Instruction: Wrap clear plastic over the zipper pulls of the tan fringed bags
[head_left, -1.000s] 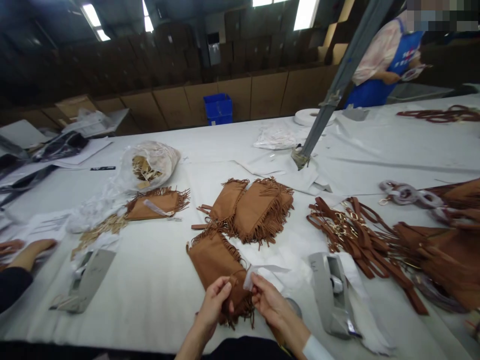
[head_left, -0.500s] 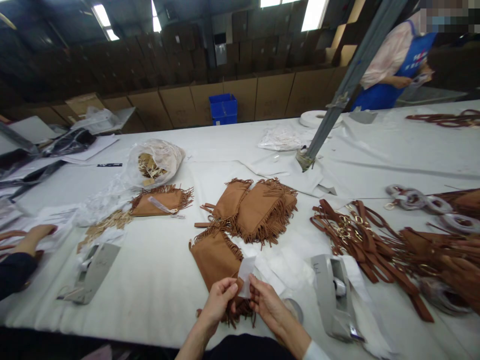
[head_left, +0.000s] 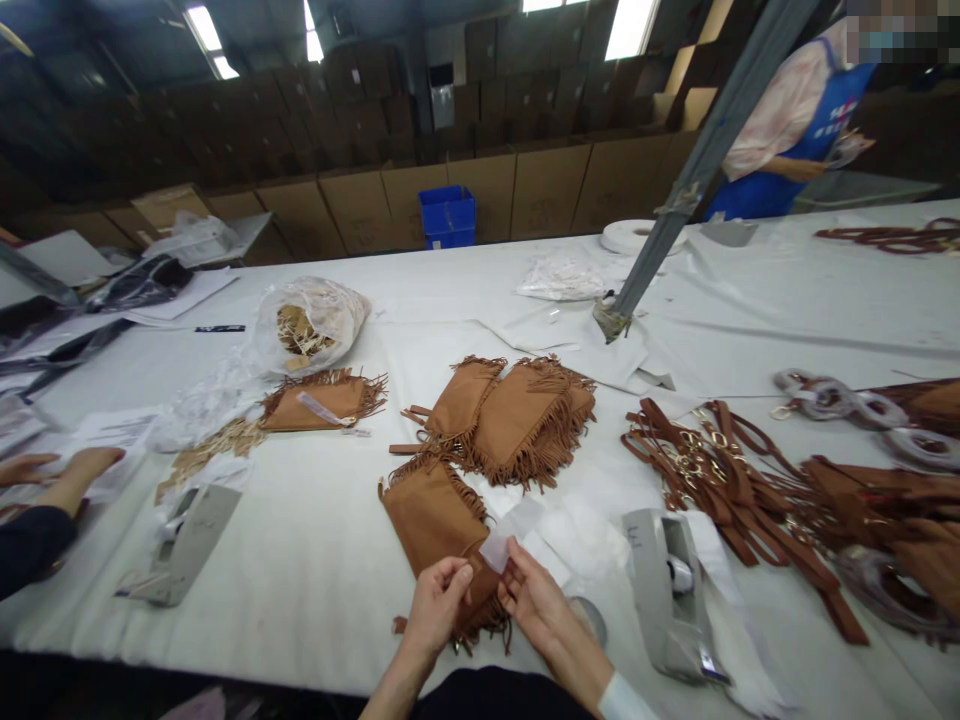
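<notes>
A brown fringed pouch (head_left: 431, 515) lies on the white table before me, its fringe along the right and lower edges. My left hand (head_left: 437, 605) is closed in a pinch over the pouch's lower part; what sits between its fingertips is too small to make out. My right hand (head_left: 536, 600) pinches a small translucent white slip (head_left: 495, 550) over the pouch's right edge. Just beyond, more fringed pouches (head_left: 517, 420) lie in an overlapping pile. White tissue sheets (head_left: 577, 530) are spread to the right of my right hand.
A tape dispenser (head_left: 667, 600) stands at right, another tape dispenser (head_left: 187, 545) at left. Brown straps with metal clasps (head_left: 720, 470) lie at right. A plastic bag of tags (head_left: 307, 325) and a slanted metal post (head_left: 675, 200) stand farther back. A co-worker's hands (head_left: 75, 475) work at left.
The slip has tilted over and moved slightly right with my right hand, away from my left fingertips. At the far right, a hand over the brown pieces has gone out of view.
</notes>
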